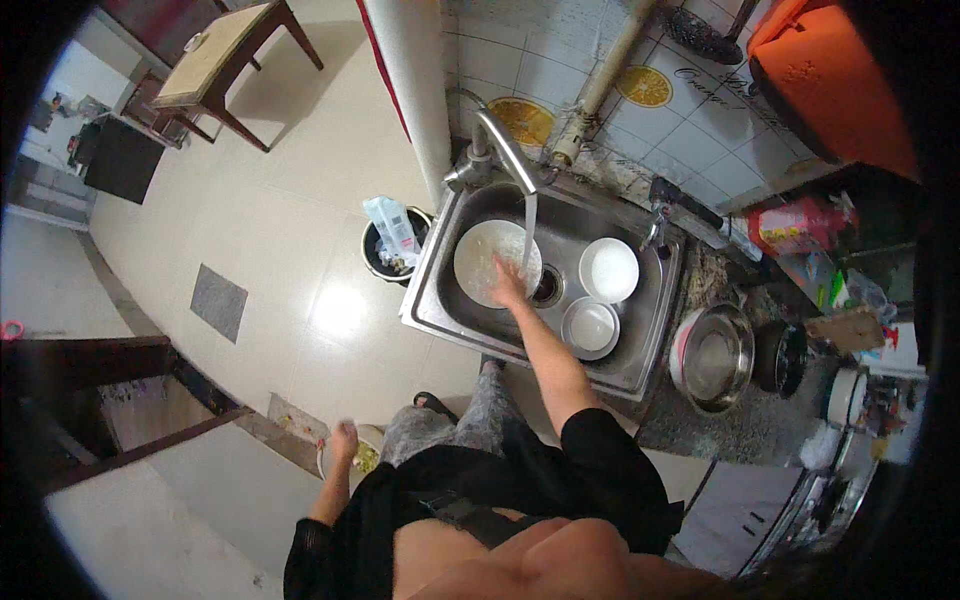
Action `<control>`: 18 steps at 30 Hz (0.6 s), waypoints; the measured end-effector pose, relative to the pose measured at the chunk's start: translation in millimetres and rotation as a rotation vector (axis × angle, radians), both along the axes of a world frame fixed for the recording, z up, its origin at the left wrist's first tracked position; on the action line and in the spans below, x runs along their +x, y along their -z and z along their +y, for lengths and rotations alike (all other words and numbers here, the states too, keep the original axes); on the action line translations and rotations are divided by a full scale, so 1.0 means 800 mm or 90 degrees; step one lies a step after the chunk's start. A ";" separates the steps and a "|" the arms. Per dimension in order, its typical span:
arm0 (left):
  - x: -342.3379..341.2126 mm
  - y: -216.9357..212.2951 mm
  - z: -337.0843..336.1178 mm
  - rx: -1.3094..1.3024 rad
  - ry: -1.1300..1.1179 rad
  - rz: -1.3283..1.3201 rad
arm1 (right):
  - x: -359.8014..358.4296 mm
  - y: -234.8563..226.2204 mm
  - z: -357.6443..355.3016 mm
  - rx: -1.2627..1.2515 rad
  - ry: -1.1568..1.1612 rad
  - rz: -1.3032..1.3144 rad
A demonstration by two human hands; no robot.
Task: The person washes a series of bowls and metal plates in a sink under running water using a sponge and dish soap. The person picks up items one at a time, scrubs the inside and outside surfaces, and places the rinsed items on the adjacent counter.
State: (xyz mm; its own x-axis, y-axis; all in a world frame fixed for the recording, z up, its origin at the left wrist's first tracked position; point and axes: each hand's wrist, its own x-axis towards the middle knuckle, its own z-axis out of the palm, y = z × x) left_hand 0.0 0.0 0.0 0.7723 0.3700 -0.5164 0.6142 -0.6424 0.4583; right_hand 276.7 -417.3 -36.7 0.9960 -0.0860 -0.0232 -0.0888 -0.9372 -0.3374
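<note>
In the head view, at the centre of the frame, a wide white round bowl [476, 246] sits in the left part of a rectangular stainless-steel sink [568, 232], beneath a clear water stream [530, 222] from a curved silver metal faucet [507, 152]. The right hand [508, 285] reaches into this bowl; its fingers appear extended against the inner surface, but whether they grip anything cannot be determined. The left hand [344, 438], lower left, hangs away from the sink; its fingers seem curled, and any held item cannot be confirmed. Progress, by judgement: rinsing of the wide bowl is under way and incomplete. A medium white round bowl [610, 270] and a small white round bowl [588, 326] sit to the right, apart from the stream, and probably remain to be handled; whether either is clean cannot be told. Count: one sink, one faucet, one stream, one wide bowl, one medium bowl; the small bowl may be one or two nested.
</note>
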 end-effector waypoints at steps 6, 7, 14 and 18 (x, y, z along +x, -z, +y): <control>0.250 -0.103 -0.223 -0.439 0.040 -0.126 | 0.017 -0.037 -0.020 0.206 -0.107 0.412; 0.280 -0.112 -0.260 -0.551 0.068 -0.069 | 0.017 -0.031 -0.025 0.371 -0.048 0.401; 0.381 -0.065 -0.411 -0.949 -0.279 0.337 | 0.001 -0.180 -0.025 0.745 0.088 0.191; 0.406 -0.058 -0.432 -1.112 -0.280 0.439 | 0.003 -0.196 0.000 0.718 0.009 0.008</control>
State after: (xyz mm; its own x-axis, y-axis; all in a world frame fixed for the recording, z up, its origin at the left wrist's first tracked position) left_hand 324.9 -345.6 46.7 0.3152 -0.7333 -0.6025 0.9088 0.4160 -0.0308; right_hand 279.3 -416.9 119.8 0.9943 -0.0215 -0.1049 -0.1065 -0.0962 -0.9896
